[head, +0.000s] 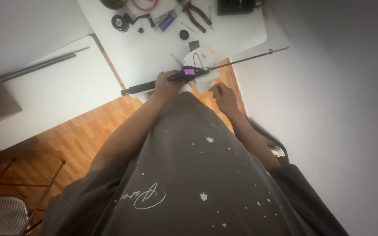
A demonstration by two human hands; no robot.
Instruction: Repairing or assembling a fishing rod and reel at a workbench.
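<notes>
Just left hand (pixel 166 85) clasps rod (pixel 237 60) past table edge (pixel 241 49).

A black fishing rod (pixel 189 72) with a purple patch on its reel seat is seen over a white cloth (pixel 204 59). At twelve o'clock, red-handled pliers (pixel 196 15) and a black reel (pixel 120 22) are laid on a white table (pixel 241 35). A grey shirt (pixel 189 175) is dotted with white stars. At nine o'clock, orange-brown wood flooring (pixel 79 135) is shown.
</notes>
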